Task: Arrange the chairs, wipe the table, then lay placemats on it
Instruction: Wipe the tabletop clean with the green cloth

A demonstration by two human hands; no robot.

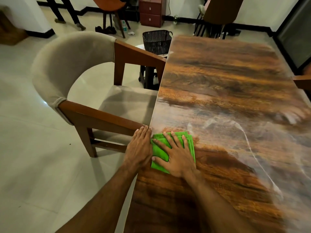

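Observation:
A folded green cloth (159, 146) lies on the glossy wood-grain table (227, 84) near its left edge. My right hand (176, 153) presses flat on the cloth with fingers spread. Beside it, my left hand (139, 148) rests flat with straight fingers along the table's left edge, touching the cloth's side. A beige upholstered chair with wooden arms (74, 78) stands tucked against the table's left side, its near armrest just ahead of my left hand. Pale smears streak the tabletop to the right of the cloth.
A black slatted basket (156, 41) sits on a low stand past the chair. Another chair's arm (303, 79) shows at the table's right edge. An orange chair (111, 7), a red drawer unit (151, 12) and a brown chair (218, 12) stand at the back. Someone's legs (67, 12) are far left.

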